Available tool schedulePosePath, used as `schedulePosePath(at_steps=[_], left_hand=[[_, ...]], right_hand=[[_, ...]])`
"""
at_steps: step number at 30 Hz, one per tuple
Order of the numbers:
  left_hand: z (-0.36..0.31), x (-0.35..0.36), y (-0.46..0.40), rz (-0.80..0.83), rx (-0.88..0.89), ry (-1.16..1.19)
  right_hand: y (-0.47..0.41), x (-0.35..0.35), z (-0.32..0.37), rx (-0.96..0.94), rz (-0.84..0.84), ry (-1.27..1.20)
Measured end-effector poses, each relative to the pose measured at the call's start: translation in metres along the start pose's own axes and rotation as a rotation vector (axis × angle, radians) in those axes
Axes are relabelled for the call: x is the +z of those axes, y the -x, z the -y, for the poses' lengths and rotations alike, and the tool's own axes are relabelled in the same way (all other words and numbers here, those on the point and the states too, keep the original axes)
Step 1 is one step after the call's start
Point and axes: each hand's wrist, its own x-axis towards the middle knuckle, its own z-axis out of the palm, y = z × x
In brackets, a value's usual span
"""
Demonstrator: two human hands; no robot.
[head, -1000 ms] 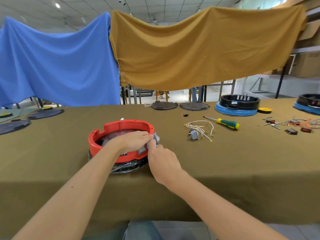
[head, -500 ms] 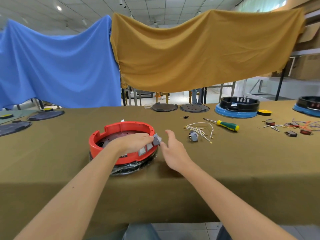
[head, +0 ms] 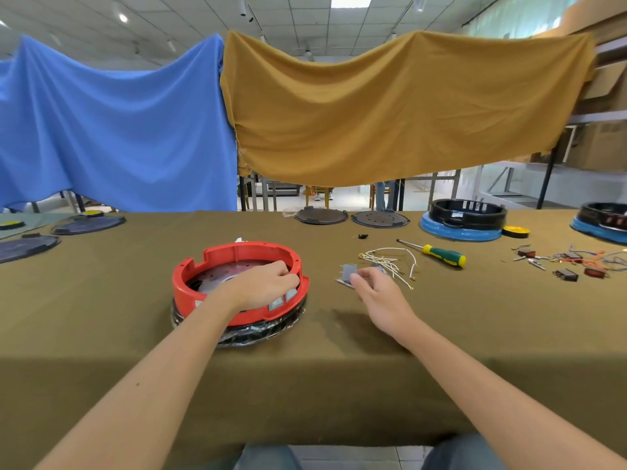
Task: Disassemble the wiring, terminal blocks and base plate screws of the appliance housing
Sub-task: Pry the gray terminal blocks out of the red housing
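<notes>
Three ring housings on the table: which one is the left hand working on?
The red housing nearest the person: the left hand grips its right rim. The two black housings on blue bases sit untouched along the far right edge.

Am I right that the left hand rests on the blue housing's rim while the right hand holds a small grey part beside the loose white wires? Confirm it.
Not quite. In the head view the housing under the left hand is red, not blue. The rest holds: the right hand holds a small grey part beside the loose white wires.
</notes>
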Motion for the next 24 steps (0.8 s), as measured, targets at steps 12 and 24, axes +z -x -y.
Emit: schedulePosePath(at_steps=[12,24], left_hand=[[0.003,0.004,-0.009,-0.048,0.173,-0.216],[-0.01,0.027,-0.029,-0.275,0.446,-0.548]], right_hand=[[-0.048,-0.051,-0.046,0.216,-0.231,0.072],[-0.081,-0.067,-0.049,0.346,-0.113,0.074]])
